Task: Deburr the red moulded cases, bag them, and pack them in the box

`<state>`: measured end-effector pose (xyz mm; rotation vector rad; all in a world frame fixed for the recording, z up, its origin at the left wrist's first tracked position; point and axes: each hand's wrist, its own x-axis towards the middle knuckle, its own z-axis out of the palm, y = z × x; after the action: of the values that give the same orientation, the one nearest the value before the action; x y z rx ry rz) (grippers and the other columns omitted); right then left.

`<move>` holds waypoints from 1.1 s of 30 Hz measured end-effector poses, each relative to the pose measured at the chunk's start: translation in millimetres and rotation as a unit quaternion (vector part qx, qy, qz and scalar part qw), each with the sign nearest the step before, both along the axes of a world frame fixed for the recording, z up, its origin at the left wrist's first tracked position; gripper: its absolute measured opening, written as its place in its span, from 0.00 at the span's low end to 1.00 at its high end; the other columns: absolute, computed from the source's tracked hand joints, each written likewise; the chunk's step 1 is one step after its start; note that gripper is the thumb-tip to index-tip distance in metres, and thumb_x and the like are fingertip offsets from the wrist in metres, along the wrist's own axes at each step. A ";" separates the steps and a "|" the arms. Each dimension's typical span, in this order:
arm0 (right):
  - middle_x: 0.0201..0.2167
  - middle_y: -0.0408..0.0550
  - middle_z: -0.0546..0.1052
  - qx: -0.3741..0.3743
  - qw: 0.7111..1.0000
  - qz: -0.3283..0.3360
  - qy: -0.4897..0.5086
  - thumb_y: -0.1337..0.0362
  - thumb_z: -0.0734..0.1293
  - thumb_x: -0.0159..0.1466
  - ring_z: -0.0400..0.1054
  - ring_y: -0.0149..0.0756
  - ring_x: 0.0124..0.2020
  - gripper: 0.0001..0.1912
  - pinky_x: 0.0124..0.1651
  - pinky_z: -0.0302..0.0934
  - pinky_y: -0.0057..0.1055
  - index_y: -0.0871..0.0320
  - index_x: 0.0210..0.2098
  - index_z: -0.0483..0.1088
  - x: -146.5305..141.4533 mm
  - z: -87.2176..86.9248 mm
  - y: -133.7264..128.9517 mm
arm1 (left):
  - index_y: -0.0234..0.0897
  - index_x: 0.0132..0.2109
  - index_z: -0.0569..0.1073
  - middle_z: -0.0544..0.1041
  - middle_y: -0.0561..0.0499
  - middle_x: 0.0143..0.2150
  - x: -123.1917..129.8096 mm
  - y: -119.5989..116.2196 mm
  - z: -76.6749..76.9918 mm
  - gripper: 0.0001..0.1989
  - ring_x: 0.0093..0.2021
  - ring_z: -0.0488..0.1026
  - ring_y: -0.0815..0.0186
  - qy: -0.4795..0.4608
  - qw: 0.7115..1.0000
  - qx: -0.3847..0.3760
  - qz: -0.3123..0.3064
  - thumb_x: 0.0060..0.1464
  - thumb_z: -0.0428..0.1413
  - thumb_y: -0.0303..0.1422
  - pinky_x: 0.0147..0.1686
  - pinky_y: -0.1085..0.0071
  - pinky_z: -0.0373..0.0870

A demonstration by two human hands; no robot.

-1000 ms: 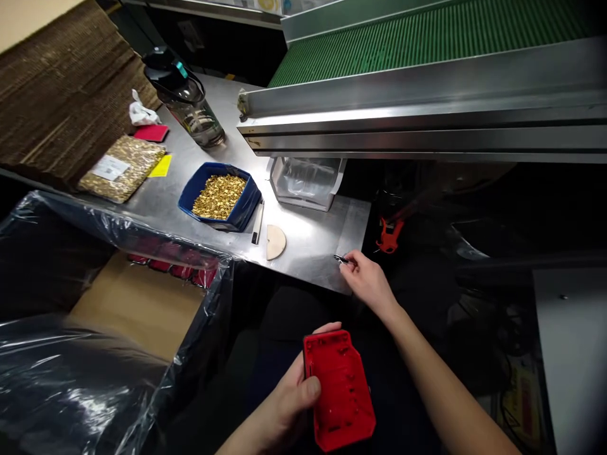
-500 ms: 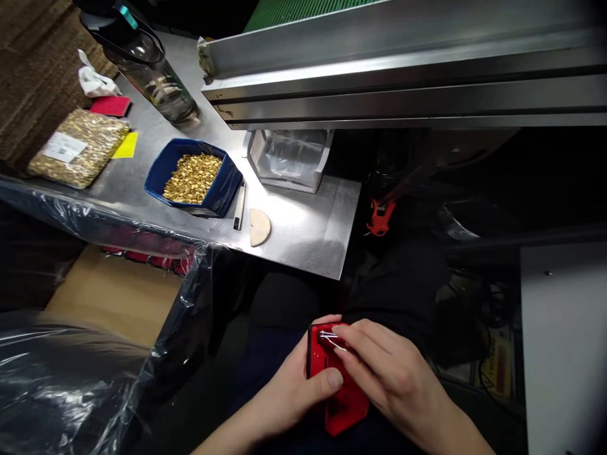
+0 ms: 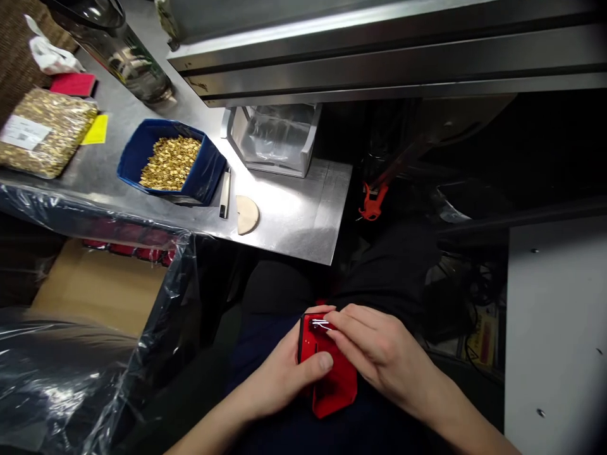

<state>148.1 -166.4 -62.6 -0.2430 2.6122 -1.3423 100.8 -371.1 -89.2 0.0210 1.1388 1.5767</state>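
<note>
My left hand (image 3: 294, 366) is wrapped round a red plastic housing (image 3: 334, 385) with a black edge, its thumb lying on the red inner face. The housing is hollow and tilted above my lap. At its upper end, the fingers of my right hand (image 3: 374, 344) are pinched together on thin white wires (image 3: 320, 323). Those fingertips partly hide the wires and the right side of the housing. Where the wires lead under the fingers is not visible.
A metal table holds a blue bin (image 3: 128, 158) of small brass parts, a knife (image 3: 225, 194), a pale semicircular piece (image 3: 247, 215), a grey bin (image 3: 308, 142) and a bottle (image 3: 137, 69). A plastic-lined box (image 3: 104, 284) stands at left. A metal beam (image 3: 379, 69) crosses above.
The view has shifted, so the table, bins and hands appear higher and further left. Both hands keep their hold, and the right fingers remain at the wires.
</note>
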 end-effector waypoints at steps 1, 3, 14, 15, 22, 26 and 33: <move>0.40 0.46 0.77 -0.023 1.000 -0.020 -0.009 0.69 0.61 0.74 0.72 0.33 0.39 0.11 0.42 0.68 0.31 0.56 0.52 0.72 0.6 -0.2 1.3 | 0.42 0.68 0.59 0.66 0.40 0.68 0.2 -0.5 -0.8 0.38 0.65 0.67 0.51 -0.010 1.000 0.004 0.001 0.59 0.62 0.52 0.66 0.53 0.62; 0.39 0.44 0.76 -0.053 0.996 -0.064 -0.023 0.68 0.62 0.73 0.71 0.31 0.38 0.12 0.42 0.67 0.29 0.54 0.53 0.72 3.1 -0.2 3.3 | 0.43 0.69 0.57 0.65 0.40 0.69 0.5 -1.9 -2.1 0.39 0.63 0.68 0.51 -0.035 0.999 0.017 0.007 0.59 0.61 0.52 0.64 0.52 0.64; 0.45 0.53 0.80 0.060 0.992 -0.004 0.112 0.73 0.65 0.70 0.74 0.40 0.44 0.18 0.48 0.72 0.38 0.62 0.59 0.68 12.8 -13.5 -3.9 | 0.44 0.72 0.55 0.64 0.41 0.70 0.4 -9.0 -8.6 0.39 0.67 0.66 0.51 -0.066 0.997 0.049 0.007 0.61 0.60 0.51 0.68 0.51 0.60; 0.45 0.54 0.80 0.068 0.990 -0.002 0.127 0.74 0.65 0.70 0.74 0.40 0.44 0.19 0.48 0.72 0.38 0.63 0.59 0.69 12.2 -14.5 -4.5 | 0.45 0.72 0.55 0.63 0.40 0.71 0.5 -8.8 -8.4 0.39 0.67 0.66 0.50 -0.066 0.997 0.050 0.007 0.61 0.60 0.51 0.68 0.51 0.61; 0.44 0.55 0.81 0.078 0.984 0.009 0.159 0.75 0.66 0.68 0.76 0.41 0.43 0.20 0.47 0.74 0.39 0.65 0.59 0.69 8.4 -17.5 -7.3 | 0.44 0.72 0.53 0.62 0.39 0.71 1.1 -9.9 -8.6 0.40 0.66 0.66 0.50 -0.061 0.997 0.047 0.006 0.62 0.59 0.51 0.66 0.51 0.62; 0.45 0.55 0.82 0.045 0.984 0.020 0.168 0.77 0.66 0.68 0.77 0.39 0.44 0.22 0.47 0.74 0.37 0.64 0.61 0.68 7.5 -15.9 -3.2 | 0.40 0.71 0.57 0.68 0.38 0.67 0.6 -11.7 -9.6 0.40 0.63 0.69 0.50 -0.055 0.998 0.042 0.001 0.60 0.59 0.53 0.66 0.51 0.62; 0.43 0.47 0.82 0.016 0.948 -0.318 0.012 0.61 0.68 0.70 0.77 0.35 0.40 0.11 0.45 0.73 0.31 0.53 0.51 0.77 -18.4 -52.1 15.9 | 0.41 0.71 0.55 0.71 0.37 0.63 1.4 -15.8 -12.3 0.44 0.60 0.72 0.49 -0.085 0.996 0.030 -0.001 0.58 0.59 0.57 0.62 0.51 0.64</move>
<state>129.8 -150.6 -114.8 0.6491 2.8472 -1.4579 102.2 -386.8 -101.5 -0.0709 0.9588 1.5779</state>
